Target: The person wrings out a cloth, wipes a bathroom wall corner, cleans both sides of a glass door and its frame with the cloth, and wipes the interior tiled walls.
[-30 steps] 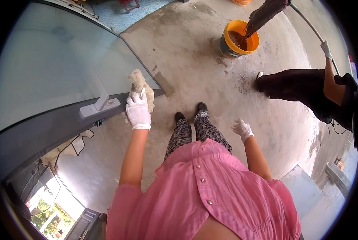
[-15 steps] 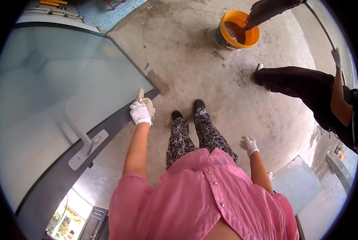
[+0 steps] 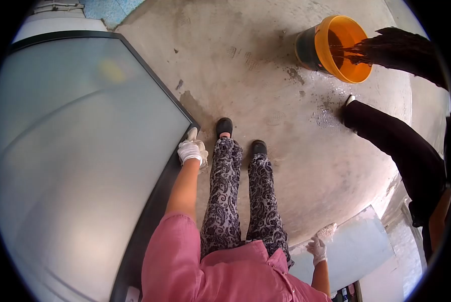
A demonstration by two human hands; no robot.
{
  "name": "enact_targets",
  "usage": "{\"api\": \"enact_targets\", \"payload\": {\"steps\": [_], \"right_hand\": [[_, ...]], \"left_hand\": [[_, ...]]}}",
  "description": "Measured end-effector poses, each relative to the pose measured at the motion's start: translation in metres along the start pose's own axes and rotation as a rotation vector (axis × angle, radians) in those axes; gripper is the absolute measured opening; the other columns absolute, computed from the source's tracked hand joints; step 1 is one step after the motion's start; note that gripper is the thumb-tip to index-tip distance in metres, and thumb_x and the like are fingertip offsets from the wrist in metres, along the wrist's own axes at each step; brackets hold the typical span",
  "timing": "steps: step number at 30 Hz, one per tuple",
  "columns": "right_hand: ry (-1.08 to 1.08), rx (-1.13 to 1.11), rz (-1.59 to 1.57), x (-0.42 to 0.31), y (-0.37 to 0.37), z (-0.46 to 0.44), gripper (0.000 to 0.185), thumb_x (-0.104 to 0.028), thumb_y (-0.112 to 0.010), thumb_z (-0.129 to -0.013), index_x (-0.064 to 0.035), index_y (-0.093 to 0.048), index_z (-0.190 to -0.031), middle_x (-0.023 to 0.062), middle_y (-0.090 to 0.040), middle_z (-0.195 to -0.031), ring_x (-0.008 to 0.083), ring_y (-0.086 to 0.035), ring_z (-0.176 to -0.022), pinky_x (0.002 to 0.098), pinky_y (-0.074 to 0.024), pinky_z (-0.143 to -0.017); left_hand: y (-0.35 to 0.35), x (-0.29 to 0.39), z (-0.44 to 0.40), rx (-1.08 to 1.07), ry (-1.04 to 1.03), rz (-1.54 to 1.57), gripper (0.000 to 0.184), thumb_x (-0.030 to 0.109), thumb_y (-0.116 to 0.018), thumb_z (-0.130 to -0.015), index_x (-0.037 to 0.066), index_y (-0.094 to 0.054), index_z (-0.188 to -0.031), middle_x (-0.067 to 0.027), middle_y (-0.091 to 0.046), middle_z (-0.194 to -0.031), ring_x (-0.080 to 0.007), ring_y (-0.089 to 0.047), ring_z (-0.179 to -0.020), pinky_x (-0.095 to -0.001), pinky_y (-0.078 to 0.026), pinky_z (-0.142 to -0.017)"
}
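Observation:
My left hand (image 3: 189, 152), in a white glove, is closed around a pale cloth (image 3: 203, 151) at the dark-framed edge of a frosted glass door (image 3: 84, 131). Part of the cloth sticks out above the fingers, near the door's corner. My right hand (image 3: 318, 246), also gloved in white, hangs low on the right with its fingers apart. It appears over the edge of a light blue panel (image 3: 356, 241); whether it touches the panel I cannot tell.
An orange bucket (image 3: 346, 73) of brown water stands on the concrete floor (image 3: 286, 186), with a dark, dripping mop head (image 3: 401, 53) at its mouth. Wet spots lie near it. At the right is another person's dark-trousered leg (image 3: 386, 131).
My view has shifted and my feet have changed position. The door fills more of the left side. My right hand appears lower, by the blue panel. The mop head appears farther right.

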State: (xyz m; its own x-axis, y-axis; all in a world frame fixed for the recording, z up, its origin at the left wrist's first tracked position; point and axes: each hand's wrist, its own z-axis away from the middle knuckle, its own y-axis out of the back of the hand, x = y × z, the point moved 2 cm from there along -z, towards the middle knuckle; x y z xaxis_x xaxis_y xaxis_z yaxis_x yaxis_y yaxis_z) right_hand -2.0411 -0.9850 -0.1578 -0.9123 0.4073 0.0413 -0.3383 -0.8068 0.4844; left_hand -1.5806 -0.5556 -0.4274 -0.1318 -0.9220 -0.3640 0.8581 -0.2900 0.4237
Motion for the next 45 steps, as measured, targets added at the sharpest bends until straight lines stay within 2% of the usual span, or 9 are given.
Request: {"api": "enact_targets", "payload": {"steps": [7, 9, 13, 22, 29, 37, 39, 41, 45], "right_hand": [[-0.250, -0.156, 0.096, 0.004, -0.033, -0.030, 0.034, -0.028, -0.053, -0.091, -0.0014, -0.059, -0.111, 0.0135, -0.063, -0.085, 0.0235, -0.067, -0.070, 0.0311, -0.0543, -0.060], [-0.033, -0.226, 0.328, -0.022, -0.054, -0.034, 0.034, -0.028, -0.052, -0.092, -0.0004, -0.059, -0.111, 0.0143, -0.063, -0.083, 0.0243, -0.067, -0.069, 0.0316, -0.0549, -0.060], [-0.135, -0.134, 0.135, -0.042, -0.062, -0.047, 0.035, -0.028, -0.051, -0.092, 0.0006, -0.059, -0.111, 0.0150, -0.063, -0.081, 0.0253, -0.067, -0.068, 0.0318, -0.0552, -0.059], [-0.264, -0.034, 0.142, -0.041, -0.039, -0.065, 0.033, -0.026, -0.050, -0.092, 0.0008, -0.060, -0.109, 0.0158, -0.063, -0.081, 0.0259, -0.066, -0.067, 0.0320, -0.0543, -0.057], [-0.152, -0.096, 0.084, -0.059, -0.055, -0.074, 0.032, -0.025, -0.050, -0.092, 0.0001, -0.060, -0.110, 0.0149, -0.063, -0.082, 0.0249, -0.066, -0.068, 0.0316, -0.0539, -0.059], [0.184, -0.163, 0.089, -0.078, -0.073, -0.081, 0.032, -0.023, -0.051, -0.094, 0.0022, -0.058, -0.113, 0.0129, -0.062, -0.083, 0.0231, -0.066, -0.070, 0.0311, -0.0525, -0.060], [0.357, -0.272, 0.002, -0.089, -0.082, -0.082, 0.034, -0.025, -0.052, -0.095, 0.0019, -0.058, -0.114, 0.0131, -0.062, -0.083, 0.0235, -0.065, -0.069, 0.0327, -0.0538, -0.064], [0.362, -0.275, -0.013, -0.121, -0.090, -0.051, 0.036, -0.028, -0.054, -0.095, 0.0010, -0.057, -0.117, 0.0136, -0.062, -0.088, 0.0234, -0.065, -0.071, 0.0339, -0.0550, -0.069], [0.440, -0.541, -0.147, -0.181, -0.094, 0.052, 0.061, -0.032, -0.064, -0.089, -0.0028, -0.038, -0.136, 0.0157, -0.056, -0.118, 0.0275, -0.059, -0.105, 0.0419, -0.0511, -0.088]], "left_hand": [[-0.075, 0.057, -0.134, -0.217, -0.085, -0.156, 0.066, 0.043, -0.078, -0.070, 0.013, -0.057, -0.124, -0.0076, -0.053, -0.130, -0.0197, -0.052, -0.120, -0.0297, -0.050, -0.091], [-0.077, 0.066, -0.155, -0.235, -0.102, -0.075, 0.063, 0.041, -0.078, -0.071, 0.010, -0.058, -0.122, -0.0091, -0.054, -0.128, -0.0214, -0.054, -0.118, -0.0286, -0.050, -0.091], [-0.075, 0.058, -0.210, -0.182, 0.109, 0.324, 0.043, 0.026, -0.074, -0.073, 0.007, -0.065, -0.110, -0.0148, -0.062, -0.116, -0.0278, -0.061, -0.107, -0.0324, -0.053, -0.085], [0.050, -0.034, -0.292, 0.486, 0.447, 0.934, 0.034, 0.012, -0.068, -0.068, 0.001, -0.064, -0.100, -0.0240, -0.064, -0.102, -0.0388, -0.063, -0.098, -0.0407, -0.052, -0.081], [0.071, -0.048, -0.203, 0.610, 0.343, 1.163, 0.034, 0.008, -0.062, -0.068, -0.005, -0.063, -0.100, -0.0249, -0.065, -0.100, -0.0401, -0.063, -0.094, -0.0386, -0.050, -0.080], [-0.027, 0.089, 0.001, 0.014, 0.237, 1.810, 0.039, 0.008, -0.058, -0.073, -0.005, -0.061, -0.110, -0.0155, -0.066, -0.104, -0.0244, -0.064, -0.091, -0.0329, -0.049, -0.082], [-0.008, 0.112, 0.085, 0.032, 0.003, 1.876, 0.039, 0.013, -0.065, -0.073, -0.001, -0.063, -0.110, -0.0136, -0.068, -0.101, -0.0225, -0.065, -0.091, -0.0322, -0.049, -0.081], [0.022, 0.117, 0.164, -0.126, -0.068, 1.517, 0.046, 0.016, -0.071, -0.074, 0.000, -0.060, -0.116, -0.0122, -0.068, -0.100, -0.0203, -0.064, -0.088, -0.0315, -0.049, -0.078], [0.077, 0.102, 0.308, -0.028, -0.600, 1.355, 0.044, 0.022, -0.074, -0.075, 0.000, -0.061, -0.111, -0.0173, -0.067, -0.102, -0.0286, -0.066, -0.092, -0.0353, -0.051, -0.081]]}}
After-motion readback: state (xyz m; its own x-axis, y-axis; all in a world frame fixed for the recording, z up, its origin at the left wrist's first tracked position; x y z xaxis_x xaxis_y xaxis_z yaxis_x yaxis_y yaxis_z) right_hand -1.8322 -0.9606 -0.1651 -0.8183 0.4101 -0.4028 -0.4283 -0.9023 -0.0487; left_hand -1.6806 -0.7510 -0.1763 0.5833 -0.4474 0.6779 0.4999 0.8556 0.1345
